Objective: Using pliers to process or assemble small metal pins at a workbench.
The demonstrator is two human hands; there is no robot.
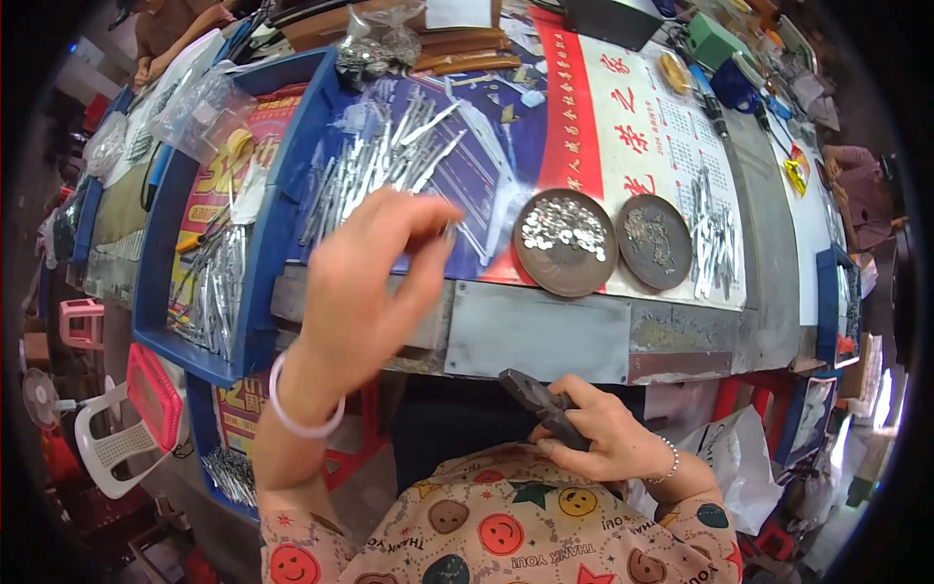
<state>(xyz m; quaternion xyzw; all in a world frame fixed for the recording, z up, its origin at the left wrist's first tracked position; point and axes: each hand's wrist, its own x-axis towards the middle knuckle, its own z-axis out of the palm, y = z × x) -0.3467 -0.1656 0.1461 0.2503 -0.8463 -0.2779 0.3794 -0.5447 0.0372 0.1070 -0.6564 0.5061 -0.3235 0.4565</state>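
My left hand (365, 277), slightly blurred, is raised over the near edge of the bench. Its thumb and forefinger come together on something small and greyish that I cannot make out. Beyond it lies a heap of thin silvery metal strips (389, 146). My right hand (608, 433) is closed around a pair of dark pliers (545, 407) in front of my body, jaws toward the bench edge. Two round brown dishes sit beyond the pliers: a larger dish (564, 279) of small shiny discs and a smaller dish (637, 273) of tiny grey pieces.
A flat metal plate (540, 336) lies along the bench's front edge. On the left stands a blue tray (258, 326) with metal strips and a plastic bag (199, 112). More strips (715, 238) lie right of the dishes. Other people are seated at the far left and right.
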